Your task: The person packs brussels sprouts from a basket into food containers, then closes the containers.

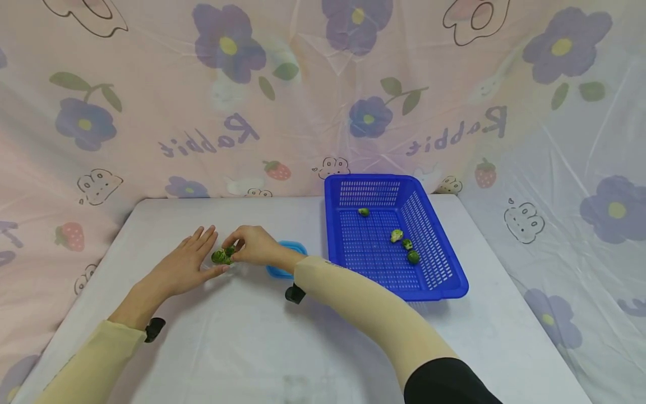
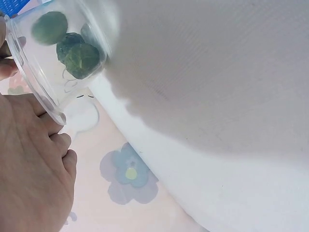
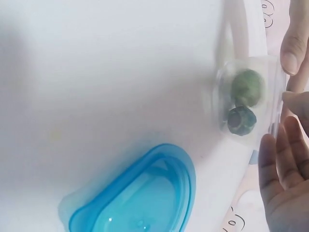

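A clear plastic container (image 2: pixel 70 89) stands on the white table with several green Brussels sprouts (image 2: pixel 82 61) inside. In the head view the sprouts (image 1: pixel 220 256) show between both hands, but the clear walls barely show. My left hand (image 1: pixel 187 264) lies beside the container, fingers and thumb straight along either side of it. From the right, my right hand (image 1: pixel 258 246) reaches to the container's mouth, thumb and fingers pinching by a sprout. In the right wrist view the container (image 3: pixel 263 135) has my right hand's fingers (image 3: pixel 287 159) at its rim.
A blue plastic basket (image 1: pixel 333 224) with several loose Brussels sprouts (image 1: pixel 396 235) stands at the back right. A light-blue lid (image 1: pixel 294 245) lies under the right forearm, partly hidden by it. Behind the table hangs a patterned curtain (image 1: pixel 303 129).
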The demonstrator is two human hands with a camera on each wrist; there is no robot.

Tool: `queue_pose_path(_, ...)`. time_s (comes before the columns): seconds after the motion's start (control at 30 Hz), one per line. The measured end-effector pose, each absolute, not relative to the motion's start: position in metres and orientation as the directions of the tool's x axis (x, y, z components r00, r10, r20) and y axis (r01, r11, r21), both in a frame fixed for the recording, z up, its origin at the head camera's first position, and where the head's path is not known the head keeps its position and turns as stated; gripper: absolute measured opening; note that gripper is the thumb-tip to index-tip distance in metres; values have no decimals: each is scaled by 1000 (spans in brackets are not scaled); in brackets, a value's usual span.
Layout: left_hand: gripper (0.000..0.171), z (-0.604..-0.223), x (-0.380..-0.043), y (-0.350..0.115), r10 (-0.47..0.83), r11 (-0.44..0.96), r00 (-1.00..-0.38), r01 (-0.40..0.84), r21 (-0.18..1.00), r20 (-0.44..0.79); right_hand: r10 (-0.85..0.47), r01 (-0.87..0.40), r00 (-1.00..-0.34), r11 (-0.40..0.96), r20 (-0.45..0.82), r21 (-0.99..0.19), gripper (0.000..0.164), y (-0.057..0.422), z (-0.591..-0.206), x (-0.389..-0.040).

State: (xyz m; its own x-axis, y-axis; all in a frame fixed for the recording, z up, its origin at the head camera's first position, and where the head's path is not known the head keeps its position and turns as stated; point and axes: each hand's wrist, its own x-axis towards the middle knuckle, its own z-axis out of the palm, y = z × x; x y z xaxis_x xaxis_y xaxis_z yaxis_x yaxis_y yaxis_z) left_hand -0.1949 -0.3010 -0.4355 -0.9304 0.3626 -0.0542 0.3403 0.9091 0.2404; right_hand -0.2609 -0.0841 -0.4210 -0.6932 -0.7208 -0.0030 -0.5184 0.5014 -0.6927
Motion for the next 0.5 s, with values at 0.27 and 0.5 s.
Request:
queue_pose_path(0.27, 104, -436, -196, -301, 354, 908, -933, 325, 265, -69, -716, -511, -698, 467, 30, -721, 32, -80, -415, -263)
queue_pose_path(0.5, 106, -437, -196, -301, 345, 910, -935, 313, 272, -79, -698, -502, -706, 376, 118, -779, 32, -68, -388, -260)
